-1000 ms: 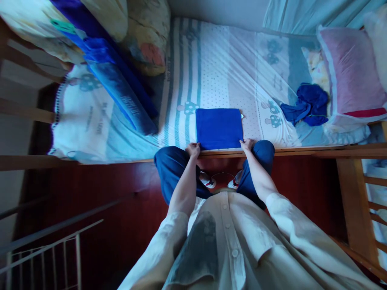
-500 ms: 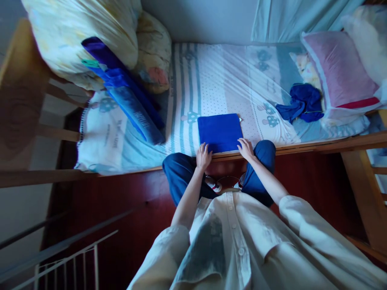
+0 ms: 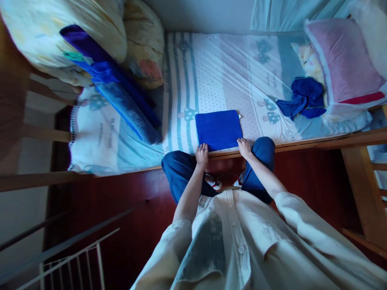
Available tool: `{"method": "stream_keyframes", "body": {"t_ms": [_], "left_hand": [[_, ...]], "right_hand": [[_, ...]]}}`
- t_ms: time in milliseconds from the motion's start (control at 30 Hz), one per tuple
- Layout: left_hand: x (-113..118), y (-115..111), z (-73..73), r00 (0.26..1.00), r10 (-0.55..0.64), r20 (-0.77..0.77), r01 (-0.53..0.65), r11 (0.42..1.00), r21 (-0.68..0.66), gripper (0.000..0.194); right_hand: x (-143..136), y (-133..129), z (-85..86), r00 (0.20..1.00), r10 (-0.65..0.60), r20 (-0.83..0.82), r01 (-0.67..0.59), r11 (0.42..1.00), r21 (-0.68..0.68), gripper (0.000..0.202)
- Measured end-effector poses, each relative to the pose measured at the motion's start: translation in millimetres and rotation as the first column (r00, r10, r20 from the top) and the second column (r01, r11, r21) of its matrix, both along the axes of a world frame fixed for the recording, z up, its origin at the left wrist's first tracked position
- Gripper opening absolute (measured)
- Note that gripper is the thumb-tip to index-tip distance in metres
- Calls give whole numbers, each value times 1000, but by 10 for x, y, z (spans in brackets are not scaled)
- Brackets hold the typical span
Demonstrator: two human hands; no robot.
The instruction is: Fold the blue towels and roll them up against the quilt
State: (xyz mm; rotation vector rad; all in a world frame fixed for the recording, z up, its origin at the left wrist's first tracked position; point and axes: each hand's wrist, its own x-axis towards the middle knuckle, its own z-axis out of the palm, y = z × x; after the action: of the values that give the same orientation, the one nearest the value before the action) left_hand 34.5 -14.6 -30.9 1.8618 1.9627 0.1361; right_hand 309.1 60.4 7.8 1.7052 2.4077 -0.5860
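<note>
A flat blue rectangle of folded cloth (image 3: 219,128) lies on the near edge of the bed, a small pale tag sticking out by its far right corner. At its near left corner, my left hand (image 3: 202,155) has its fingers close together and curled on the edge. My right hand (image 3: 244,147) pinches the near right corner in the same way. Both thumbs are mostly hidden. The cloth's near edge runs between the two hands, just above the wooden bed rail.
Long rolled blue bundles (image 3: 121,96) lie to the left, against big pale yellow bags (image 3: 84,28). On the right are a crumpled blue garment (image 3: 305,98) and a pink pillow (image 3: 344,60). The wooden bed rail (image 3: 308,148) runs in front of my knees. A white metal rack (image 3: 75,257) stands lower left.
My fingers have drawn in at the cloth's near corners, where they were more spread before. The cloth stays in nearly the same place. The view has shifted slightly.
</note>
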Motion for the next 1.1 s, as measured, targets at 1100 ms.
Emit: {"method": "stream_keyframes", "body": {"t_ms": [1100], "left_hand": [[-112,23,330,785,550,287,-549,831,-91,31]], "right_hand": [[134,183,-29,782,-494,-381,463,869,-178,33]]}}
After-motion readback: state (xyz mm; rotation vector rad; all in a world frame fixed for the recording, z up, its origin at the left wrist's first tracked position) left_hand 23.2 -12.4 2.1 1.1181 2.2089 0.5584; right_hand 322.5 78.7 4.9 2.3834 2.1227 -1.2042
